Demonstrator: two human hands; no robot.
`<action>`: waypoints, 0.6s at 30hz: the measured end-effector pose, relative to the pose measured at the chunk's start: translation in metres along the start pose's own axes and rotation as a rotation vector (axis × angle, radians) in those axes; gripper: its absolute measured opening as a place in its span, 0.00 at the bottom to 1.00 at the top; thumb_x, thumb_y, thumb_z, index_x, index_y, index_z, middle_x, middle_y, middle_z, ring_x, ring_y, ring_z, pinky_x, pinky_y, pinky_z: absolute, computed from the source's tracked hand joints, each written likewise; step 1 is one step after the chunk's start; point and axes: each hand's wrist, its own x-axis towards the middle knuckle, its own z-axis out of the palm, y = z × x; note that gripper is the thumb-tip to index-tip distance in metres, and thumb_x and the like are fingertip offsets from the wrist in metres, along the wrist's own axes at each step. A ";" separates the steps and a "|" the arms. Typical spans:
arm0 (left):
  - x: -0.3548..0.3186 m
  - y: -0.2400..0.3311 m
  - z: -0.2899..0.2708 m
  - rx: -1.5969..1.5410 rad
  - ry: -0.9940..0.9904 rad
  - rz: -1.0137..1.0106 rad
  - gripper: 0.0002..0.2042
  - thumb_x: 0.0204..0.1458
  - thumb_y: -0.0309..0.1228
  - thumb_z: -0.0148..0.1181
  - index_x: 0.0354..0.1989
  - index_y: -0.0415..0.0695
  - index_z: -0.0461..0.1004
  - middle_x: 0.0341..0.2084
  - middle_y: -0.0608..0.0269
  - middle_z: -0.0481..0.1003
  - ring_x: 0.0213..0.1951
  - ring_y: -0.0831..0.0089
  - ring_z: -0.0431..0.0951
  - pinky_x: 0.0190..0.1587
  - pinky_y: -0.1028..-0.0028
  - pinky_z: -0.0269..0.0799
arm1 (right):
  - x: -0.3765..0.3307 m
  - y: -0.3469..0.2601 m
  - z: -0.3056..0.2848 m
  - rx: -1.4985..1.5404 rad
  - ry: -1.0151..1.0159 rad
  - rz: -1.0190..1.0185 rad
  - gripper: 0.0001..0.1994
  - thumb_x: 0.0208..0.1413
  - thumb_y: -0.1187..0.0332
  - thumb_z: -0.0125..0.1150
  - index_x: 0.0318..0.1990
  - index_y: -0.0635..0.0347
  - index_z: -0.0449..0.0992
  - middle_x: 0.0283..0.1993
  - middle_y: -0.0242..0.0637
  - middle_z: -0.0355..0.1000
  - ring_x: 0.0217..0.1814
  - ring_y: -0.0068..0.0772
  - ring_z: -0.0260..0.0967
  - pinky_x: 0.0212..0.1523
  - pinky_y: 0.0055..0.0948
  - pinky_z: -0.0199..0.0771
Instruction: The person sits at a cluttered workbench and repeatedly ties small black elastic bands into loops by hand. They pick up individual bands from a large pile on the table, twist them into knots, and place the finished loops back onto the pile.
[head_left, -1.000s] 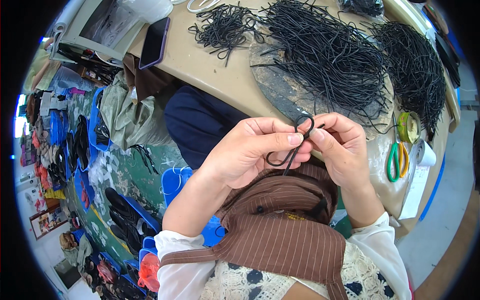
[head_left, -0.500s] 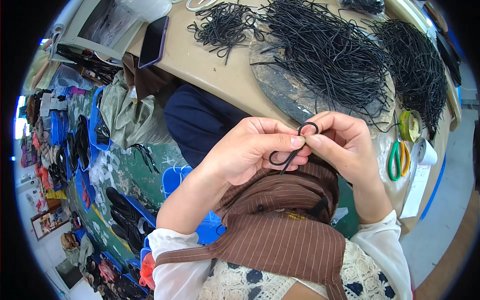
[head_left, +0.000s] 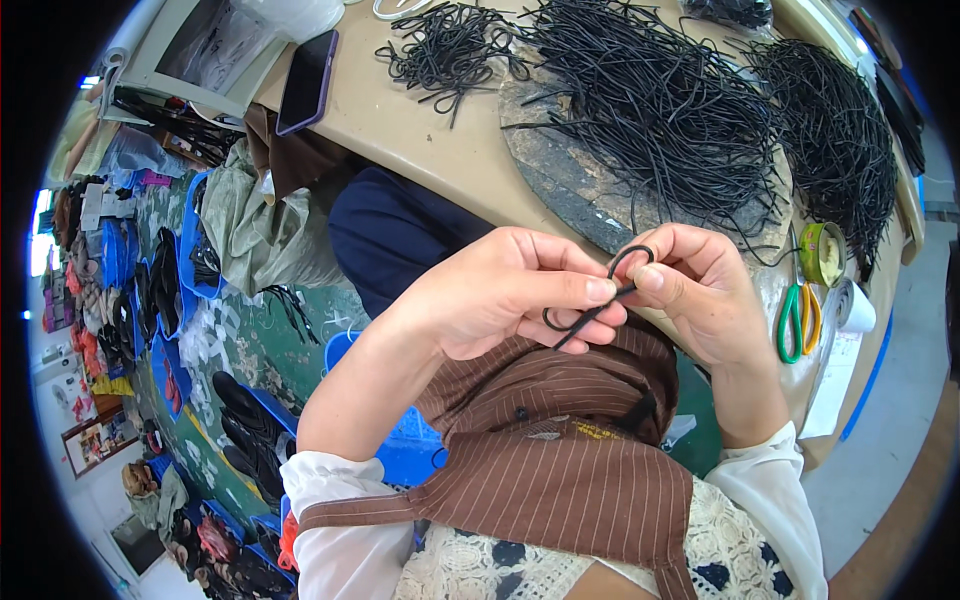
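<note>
Both my hands meet in front of my chest, above the brown striped apron (head_left: pixel 560 480). My left hand (head_left: pixel 500 295) is curled nearly closed, thumb and forefinger pinching a thin black cord (head_left: pixel 590 310) bent into loops. My right hand (head_left: pixel 700 295) pinches the same cord from the other side, its fingertips touching the left's. Beyond them, on the tan table (head_left: pixel 400 120), lie heaps of black cords (head_left: pixel 660 100); green-handled scissors (head_left: pixel 795 320) rest near my right hand.

Both hands (head_left: pixel 600 300) raised together, fingertips (head_left: pixel 600 290) pinched, nearly touching
</note>
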 end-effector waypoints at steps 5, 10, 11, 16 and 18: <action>-0.004 -0.017 -0.004 0.218 0.153 0.323 0.10 0.46 0.20 0.56 0.38 0.33 0.68 0.33 0.51 0.74 0.33 0.69 0.76 0.37 0.75 0.74 | 0.002 0.014 0.000 0.088 0.120 -0.128 0.06 0.49 0.78 0.55 0.35 0.65 0.66 0.39 0.40 0.70 0.40 0.25 0.69 0.44 0.24 0.71; -0.005 -0.030 -0.001 0.137 0.198 0.401 0.10 0.45 0.18 0.56 0.37 0.34 0.67 0.32 0.56 0.73 0.32 0.72 0.76 0.37 0.77 0.74 | 0.007 0.025 0.018 -0.060 0.140 -0.222 0.16 0.46 0.81 0.56 0.42 0.64 0.60 0.37 0.37 0.68 0.42 0.27 0.68 0.43 0.24 0.71; -0.005 -0.031 -0.001 0.139 0.186 0.420 0.11 0.45 0.18 0.56 0.38 0.34 0.66 0.32 0.57 0.72 0.33 0.73 0.76 0.38 0.76 0.74 | 0.008 0.025 0.020 -0.032 0.146 -0.209 0.18 0.46 0.81 0.56 0.45 0.64 0.59 0.35 0.36 0.67 0.43 0.26 0.68 0.41 0.24 0.72; -0.007 -0.047 0.004 0.222 0.323 0.551 0.17 0.46 0.16 0.54 0.45 0.34 0.60 0.31 0.58 0.72 0.34 0.73 0.76 0.40 0.75 0.74 | 0.007 0.022 0.026 -0.027 0.165 -0.180 0.20 0.47 0.80 0.56 0.48 0.67 0.58 0.35 0.37 0.67 0.41 0.25 0.68 0.40 0.23 0.72; -0.009 -0.051 0.006 0.251 0.363 0.598 0.18 0.45 0.15 0.54 0.46 0.34 0.59 0.31 0.57 0.72 0.34 0.73 0.76 0.39 0.75 0.74 | 0.006 0.022 0.026 -0.038 0.167 -0.165 0.20 0.48 0.79 0.56 0.48 0.68 0.58 0.35 0.37 0.68 0.40 0.25 0.68 0.40 0.22 0.71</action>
